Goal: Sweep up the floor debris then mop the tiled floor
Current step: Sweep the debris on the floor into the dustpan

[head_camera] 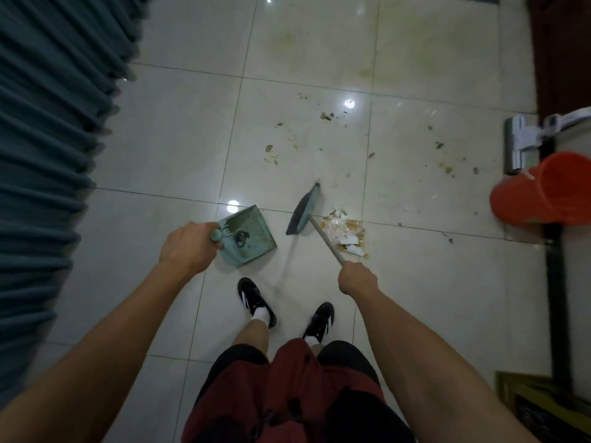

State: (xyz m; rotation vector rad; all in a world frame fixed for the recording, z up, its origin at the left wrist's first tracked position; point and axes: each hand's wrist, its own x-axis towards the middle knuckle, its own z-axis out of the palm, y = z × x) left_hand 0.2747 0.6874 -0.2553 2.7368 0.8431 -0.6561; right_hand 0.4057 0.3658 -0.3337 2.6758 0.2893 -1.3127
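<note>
The thin metal broom handle (pixel 326 239) is gripped in the closed right hand (pixel 358 278); the teal plastic dustpan (pixel 248 239) is held by the clenched left hand (pixel 187 247). Just beyond the right fingers, a swept debris pile (pixel 347 233) is seen beside the dark broom head (pixel 303 209), with scattered crumbs (pixel 326 116) farther off on the glossy pale tiled floor (pixel 160 139).

Hands (pixel 188 246) grip dustpan (pixel 248 236), broom (pixel 303 214)

I see glossy, smooth floor tiles (pixel 179 139) mirroring ceiling lights, a matt teal plastic dustpan (pixel 252 233), a broom (pixel 303 212) with a dull metal handle, pleated cloth curtain (pixel 48 139) upper left, shiny orange plastic bucket (pixel 543 193) right.
</note>
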